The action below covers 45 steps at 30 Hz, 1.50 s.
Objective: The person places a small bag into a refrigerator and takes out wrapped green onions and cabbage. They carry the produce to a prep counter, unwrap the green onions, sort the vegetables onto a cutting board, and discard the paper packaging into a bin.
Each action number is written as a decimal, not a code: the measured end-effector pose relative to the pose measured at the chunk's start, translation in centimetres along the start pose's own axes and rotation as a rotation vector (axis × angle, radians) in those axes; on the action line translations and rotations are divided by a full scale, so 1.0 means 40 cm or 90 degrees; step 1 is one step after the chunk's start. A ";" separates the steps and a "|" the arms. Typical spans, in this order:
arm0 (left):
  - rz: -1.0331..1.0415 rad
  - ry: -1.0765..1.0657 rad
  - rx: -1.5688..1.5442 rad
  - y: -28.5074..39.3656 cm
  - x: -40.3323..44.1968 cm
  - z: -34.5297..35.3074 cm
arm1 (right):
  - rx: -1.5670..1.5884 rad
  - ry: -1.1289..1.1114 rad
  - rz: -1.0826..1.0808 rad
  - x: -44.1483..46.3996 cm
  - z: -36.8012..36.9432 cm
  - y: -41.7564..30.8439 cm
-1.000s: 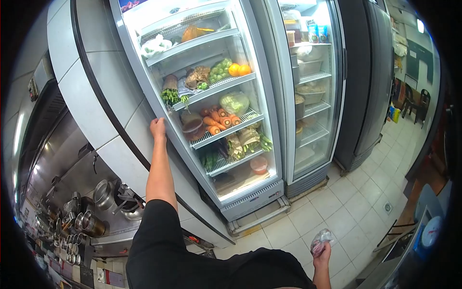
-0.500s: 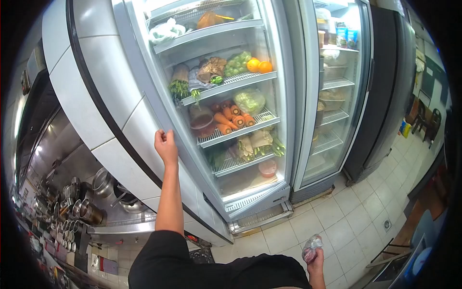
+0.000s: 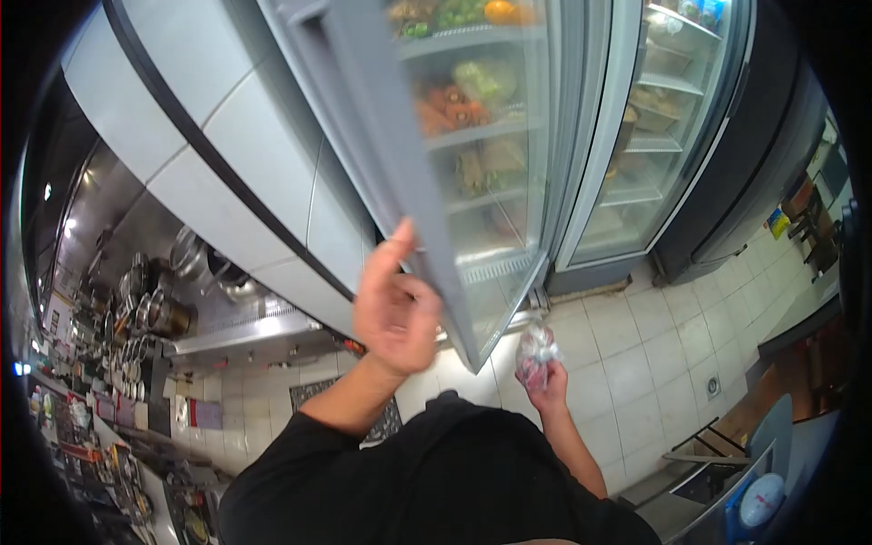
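My left hand (image 3: 396, 304) is at the outer edge of the glass fridge door (image 3: 381, 118), which stands swung open toward me. Its palm shows, and the fingers are apart and partly bent against the door frame, somewhat blurred. Low on the right, my right hand (image 3: 545, 389) grips a clear plastic bag (image 3: 536, 352) with something reddish inside. Behind the door glass, carrots (image 3: 450, 109), a cabbage-like vegetable (image 3: 486, 80) and an orange fruit (image 3: 500, 12) sit on the fridge shelves.
A second glass-door fridge (image 3: 627, 173) with stocked shelves stands to the right, beside a dark cabinet (image 3: 727, 163). White tiles cover the floor (image 3: 599, 381). Pots (image 3: 168, 313) and a steel counter (image 3: 245, 331) are at left. A dial scale (image 3: 761, 500) is at lower right.
The fridge door has swung open toward me. My left hand has moved right and down, along with the door edge. My right hand has raised the bag and brought it leftward.
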State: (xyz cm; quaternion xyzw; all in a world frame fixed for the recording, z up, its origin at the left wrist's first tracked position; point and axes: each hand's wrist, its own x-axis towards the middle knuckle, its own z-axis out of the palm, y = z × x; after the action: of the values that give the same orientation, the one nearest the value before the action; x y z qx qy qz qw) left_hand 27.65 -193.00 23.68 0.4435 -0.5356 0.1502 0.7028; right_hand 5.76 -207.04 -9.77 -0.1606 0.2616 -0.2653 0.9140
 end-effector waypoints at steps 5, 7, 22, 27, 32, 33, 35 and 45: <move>0.006 -0.255 -0.124 0.102 -0.067 0.125 | 0.055 -0.056 -0.016 -0.035 0.080 -0.056; 0.000 -0.287 -0.137 0.109 -0.108 0.180 | 0.038 0.005 -0.087 -0.077 0.116 -0.088; -0.451 -0.650 0.150 -0.237 -0.509 -0.106 | 0.005 0.301 -0.236 -0.186 -0.563 -0.114; -0.552 -0.654 0.178 -0.335 -0.574 -0.254 | -0.023 0.185 -0.129 -0.077 -0.380 0.043; -0.498 -0.638 0.158 -0.441 -0.578 -0.352 | -0.223 0.055 -0.270 0.208 0.131 0.008; -0.496 -0.647 0.167 -0.454 -0.568 -0.362 | -0.233 -0.168 -0.207 0.266 0.240 -0.048; -0.515 -0.672 0.193 -0.444 -0.532 -0.374 | -0.248 -0.129 -0.355 0.359 0.471 -0.084; -0.643 -0.473 0.199 -0.562 -0.519 -0.418 | -0.235 -0.421 -0.632 0.533 1.436 -0.479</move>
State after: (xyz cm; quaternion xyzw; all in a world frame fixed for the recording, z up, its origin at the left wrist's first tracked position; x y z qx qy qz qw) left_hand 45.53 -187.03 -5.68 0.7606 -0.4402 -0.2863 0.3817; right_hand 45.85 -225.76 36.73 -0.4918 -0.0995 -0.5452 0.6715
